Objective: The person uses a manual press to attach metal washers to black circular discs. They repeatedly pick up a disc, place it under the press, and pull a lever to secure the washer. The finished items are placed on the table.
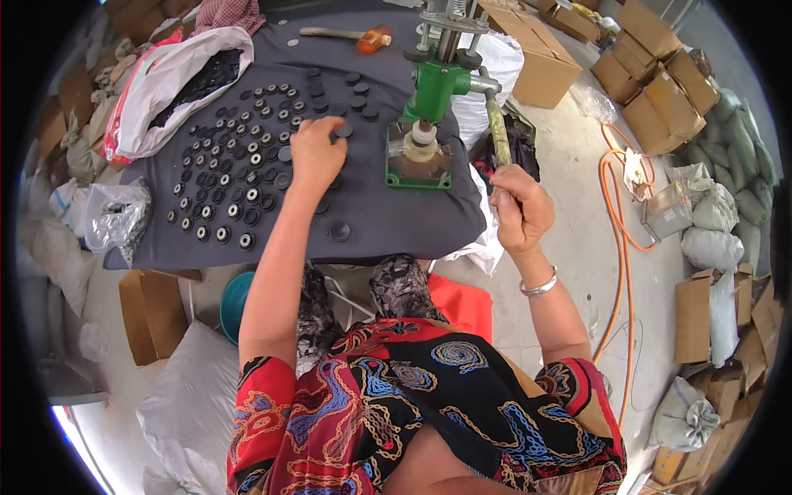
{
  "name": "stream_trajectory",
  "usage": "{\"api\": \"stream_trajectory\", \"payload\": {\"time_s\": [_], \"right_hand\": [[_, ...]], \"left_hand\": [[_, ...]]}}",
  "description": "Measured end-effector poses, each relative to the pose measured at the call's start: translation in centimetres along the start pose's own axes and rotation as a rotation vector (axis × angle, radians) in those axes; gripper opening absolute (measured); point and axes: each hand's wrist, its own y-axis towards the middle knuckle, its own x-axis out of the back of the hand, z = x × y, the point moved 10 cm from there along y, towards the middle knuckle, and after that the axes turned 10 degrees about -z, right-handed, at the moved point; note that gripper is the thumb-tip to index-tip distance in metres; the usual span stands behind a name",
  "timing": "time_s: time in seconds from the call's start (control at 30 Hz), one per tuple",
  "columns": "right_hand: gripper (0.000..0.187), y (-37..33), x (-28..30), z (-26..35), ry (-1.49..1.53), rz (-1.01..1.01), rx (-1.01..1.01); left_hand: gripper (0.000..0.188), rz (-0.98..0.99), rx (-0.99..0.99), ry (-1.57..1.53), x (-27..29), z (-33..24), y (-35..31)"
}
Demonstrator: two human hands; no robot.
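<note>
My left hand (318,157) is over the dark cloth on the table, its index finger and thumb closed around a small black disc (344,130). More black discs (358,103) lie just beyond it. To its left spread many small black rings with metal centres (255,158). My right hand (524,210) is wrapped round the end of the lever handle (498,128) of a green hand press (433,95). Under the press's ram, a pale round fitting (421,140) stands over the green base. A lone black disc (339,232) lies near the table's front edge.
A wooden-handled mallet with an orange head (374,39) lies at the far side of the table. An open white sack of black parts (202,82) and a clear plastic bag (117,216) sit at the left. Cardboard boxes (528,54) and an orange hose (620,272) are on the right.
</note>
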Motion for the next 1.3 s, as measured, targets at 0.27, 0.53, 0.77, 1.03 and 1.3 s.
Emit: {"api": "stream_trajectory", "payload": {"time_s": [0.27,0.53,0.77,1.03,1.3], "right_hand": [[0.021,7.6,-0.1,-0.6,0.078,0.024,-0.315],[0.026,16.0,-1.4,-3.8,0.237,-0.008,-0.433],[0.023,17.9,-1.5,-5.9,0.213,-0.07,-0.57],[0.023,19.0,-1.5,-6.9,0.194,-0.114,-0.572],[0.027,22.0,-2.6,-10.6,0.22,-0.125,-0.604]], "left_hand": [[0.03,0.385,-0.301,0.367,-1.1,-1.2,-4.5],[0.029,0.448,-0.341,0.422,-3.8,-0.8,-6.1],[0.041,0.152,-0.216,-0.019,-3.8,-4.0,-5.0],[0.058,0.327,-0.148,0.047,-7.9,-8.1,-1.8],[0.052,0.278,-0.189,0.029,-9.0,-9.4,-0.9]]}}
